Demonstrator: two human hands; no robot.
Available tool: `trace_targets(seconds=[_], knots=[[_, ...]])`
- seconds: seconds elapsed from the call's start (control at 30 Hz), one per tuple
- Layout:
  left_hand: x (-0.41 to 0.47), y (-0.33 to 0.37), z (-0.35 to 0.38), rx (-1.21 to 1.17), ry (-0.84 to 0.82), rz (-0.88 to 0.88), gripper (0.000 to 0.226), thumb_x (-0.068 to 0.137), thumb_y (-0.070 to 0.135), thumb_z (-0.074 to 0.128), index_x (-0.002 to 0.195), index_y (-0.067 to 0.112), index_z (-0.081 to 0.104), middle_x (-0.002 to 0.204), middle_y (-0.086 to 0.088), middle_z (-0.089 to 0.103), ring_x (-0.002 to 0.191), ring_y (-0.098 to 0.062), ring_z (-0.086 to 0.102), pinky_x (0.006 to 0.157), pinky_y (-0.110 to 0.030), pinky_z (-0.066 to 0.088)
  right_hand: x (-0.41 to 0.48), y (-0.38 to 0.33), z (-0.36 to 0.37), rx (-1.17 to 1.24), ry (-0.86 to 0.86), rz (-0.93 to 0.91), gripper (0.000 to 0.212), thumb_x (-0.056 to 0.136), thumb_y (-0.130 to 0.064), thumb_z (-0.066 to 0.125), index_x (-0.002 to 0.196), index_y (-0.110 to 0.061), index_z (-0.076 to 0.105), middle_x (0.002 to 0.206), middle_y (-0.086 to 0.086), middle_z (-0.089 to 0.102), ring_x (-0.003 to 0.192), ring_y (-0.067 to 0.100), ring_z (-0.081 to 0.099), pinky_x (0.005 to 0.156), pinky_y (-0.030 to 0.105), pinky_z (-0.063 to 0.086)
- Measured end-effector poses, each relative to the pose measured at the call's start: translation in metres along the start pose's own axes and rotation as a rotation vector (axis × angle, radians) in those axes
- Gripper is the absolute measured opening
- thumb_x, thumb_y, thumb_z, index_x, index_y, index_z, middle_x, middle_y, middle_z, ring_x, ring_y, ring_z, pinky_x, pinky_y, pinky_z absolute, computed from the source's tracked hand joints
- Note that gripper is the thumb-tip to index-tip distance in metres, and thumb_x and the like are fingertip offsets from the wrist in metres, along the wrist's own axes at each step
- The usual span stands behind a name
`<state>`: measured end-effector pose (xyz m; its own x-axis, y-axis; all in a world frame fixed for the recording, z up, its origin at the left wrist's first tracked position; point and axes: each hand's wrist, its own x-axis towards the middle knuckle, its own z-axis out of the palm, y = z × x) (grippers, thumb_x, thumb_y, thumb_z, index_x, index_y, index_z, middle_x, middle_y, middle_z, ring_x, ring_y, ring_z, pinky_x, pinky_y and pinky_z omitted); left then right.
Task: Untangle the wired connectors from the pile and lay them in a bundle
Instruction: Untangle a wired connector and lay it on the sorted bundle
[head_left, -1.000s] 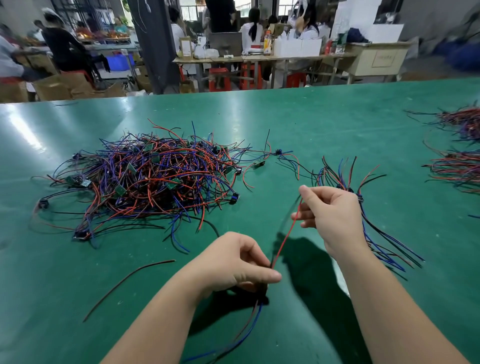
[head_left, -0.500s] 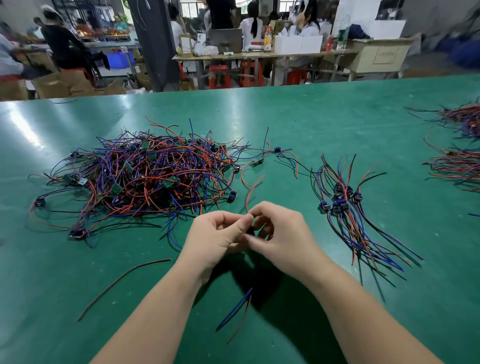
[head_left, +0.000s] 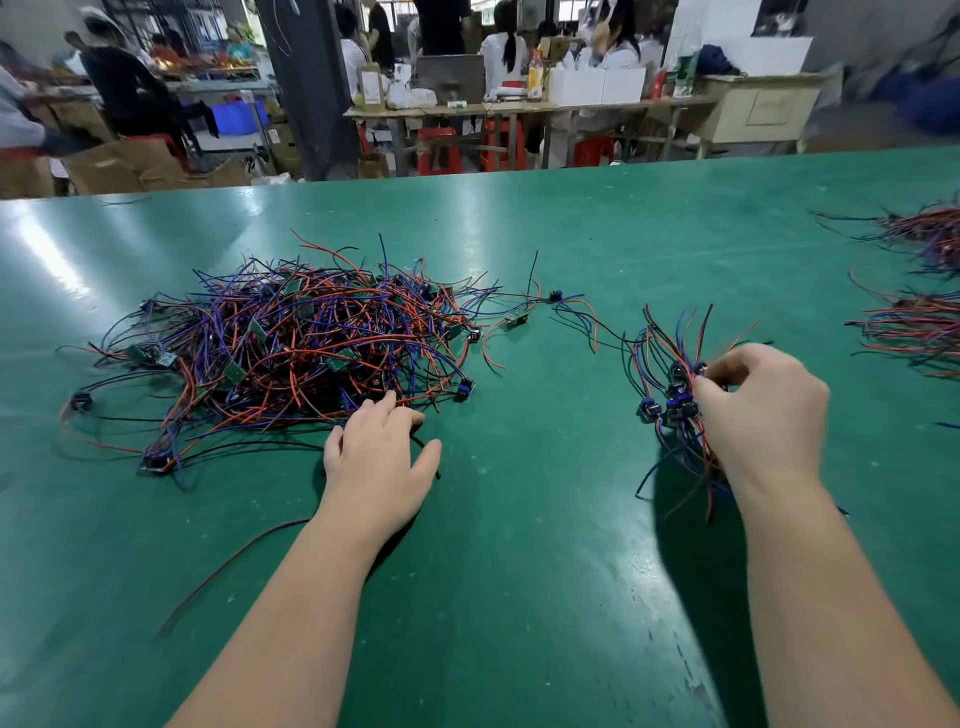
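Green table (head_left: 519, 571): tangled pile of wired connectors (head_left: 311, 343) at left, left hand (head_left: 379, 462) with straight fingers spread on its near edge; bundle (head_left: 667, 402) at right, right hand (head_left: 763, 410) pinching a connector (head_left: 700, 370) atop it.

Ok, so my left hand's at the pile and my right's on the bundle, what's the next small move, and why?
Probably close the left hand on the black wire by its thumb, at the near edge of the pile, and draw it out. That hand lies open, gripping nothing, while the right hand seems to pinch a connector at the bundle, so that piece looks delivered.
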<state>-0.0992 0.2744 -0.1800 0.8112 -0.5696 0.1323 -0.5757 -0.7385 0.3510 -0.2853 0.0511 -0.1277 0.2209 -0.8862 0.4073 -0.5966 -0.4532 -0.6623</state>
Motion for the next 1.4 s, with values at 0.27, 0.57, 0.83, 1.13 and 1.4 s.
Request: trace_targets(seconds=[0.27, 0.57, 0.83, 1.13, 1.4], knots=[[0.002, 0.0, 0.002, 0.038, -0.048, -0.031, 0.035, 0.094, 0.05, 0.04, 0.126, 0.036, 0.045, 0.16, 0.009, 0.012, 0.147, -0.018, 0.005, 0.113, -0.053, -0.001, 0.006, 0.015, -0.006, -0.218, -0.167, 0.247, 0.009, 0.076, -0.02, 0.068, 0.084, -0.023, 0.072, 0.087, 0.009, 0.066, 0.095, 0.033, 0.057, 0.086, 0.038, 0.039], [-0.003, 0.009, -0.01, 0.029, 0.195, 0.046, 0.009, 0.092, 0.031, 0.055, 0.092, 0.034, 0.064, 0.098, 0.014, 0.065, 0.104, -0.01, 0.056, 0.104, -0.042, 0.015, 0.001, 0.007, 0.001, -0.382, -0.26, 0.124, 0.018, 0.086, -0.024, 0.059, 0.096, -0.02, 0.073, 0.103, 0.015, 0.063, 0.101, 0.036, 0.052, 0.081, 0.037, 0.031], [-0.016, 0.034, -0.021, -0.858, 0.218, 0.105, 0.018, 0.079, 0.011, 0.075, 0.074, 0.028, 0.072, 0.066, 0.012, 0.069, 0.055, -0.005, 0.058, 0.057, -0.015, 0.045, -0.042, -0.045, 0.016, 0.629, -0.766, 0.283, 0.027, 0.096, -0.03, 0.051, 0.086, -0.012, 0.068, 0.085, 0.008, 0.074, 0.06, 0.013, 0.062, 0.055, 0.024, 0.038], [-0.033, 0.054, -0.026, -1.158, -0.244, 0.215, 0.022, 0.076, -0.001, 0.075, 0.069, 0.02, 0.073, 0.066, 0.005, 0.07, 0.054, -0.01, 0.061, 0.057, -0.015, 0.047, -0.038, -0.055, 0.007, 1.298, -0.798, 0.591, 0.02, 0.092, -0.025, 0.053, 0.095, -0.009, 0.066, 0.074, 0.005, 0.071, 0.053, 0.007, 0.061, 0.045, 0.014, 0.044], [-0.036, 0.05, -0.028, -1.081, -0.502, 0.247, 0.017, 0.071, 0.007, 0.082, 0.07, 0.022, 0.073, 0.075, -0.006, 0.073, 0.068, -0.02, 0.06, 0.068, -0.027, 0.046, -0.038, -0.053, 0.008, 1.286, -0.788, 0.515, 0.026, 0.06, -0.007, 0.067, 0.085, -0.011, 0.065, 0.075, 0.007, 0.073, 0.059, 0.011, 0.067, 0.051, 0.017, 0.05]])
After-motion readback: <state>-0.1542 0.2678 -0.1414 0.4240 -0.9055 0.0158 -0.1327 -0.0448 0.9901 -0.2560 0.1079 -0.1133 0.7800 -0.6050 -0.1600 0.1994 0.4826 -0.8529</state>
